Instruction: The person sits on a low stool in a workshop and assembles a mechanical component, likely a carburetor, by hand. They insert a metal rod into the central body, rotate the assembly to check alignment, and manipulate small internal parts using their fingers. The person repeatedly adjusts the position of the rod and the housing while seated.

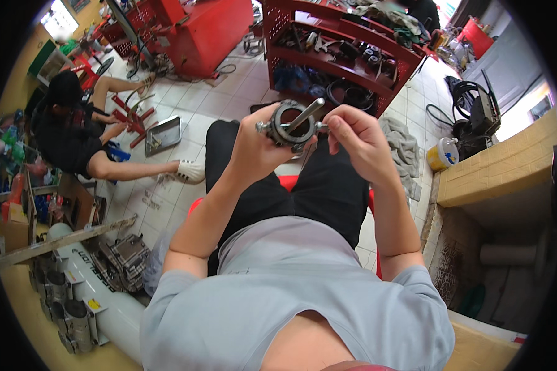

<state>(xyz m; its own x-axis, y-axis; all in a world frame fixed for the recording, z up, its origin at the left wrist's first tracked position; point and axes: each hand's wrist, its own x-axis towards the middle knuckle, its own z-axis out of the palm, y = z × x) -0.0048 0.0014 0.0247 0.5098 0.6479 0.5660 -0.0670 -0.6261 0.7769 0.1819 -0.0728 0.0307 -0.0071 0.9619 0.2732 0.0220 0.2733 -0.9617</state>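
Note:
Over my lap, my left hand [254, 145] is closed round a dark, hollow, ring-shaped metal part [280, 131]. Silver bolt-like fittings stick out from its two sides. Across its opening lies a silver metal rod [311, 110], tilted up to the right; how it is fixed, I cannot tell. On the right side, the thumb and fingertips of my right hand [358, 137] are pinched at the small silver fitting [321, 126] of that part. The fingers partly hide this fitting. The left fingers behind the ring are mostly out of sight.
Ahead stands a red tool cart [346, 46] loaded with parts. At left a co-worker [68, 123] sits low by a red metal frame [132, 117] and a metal tray [163, 136]. A grey cloth [402, 148] and a white-yellow bucket [443, 153] are on the right.

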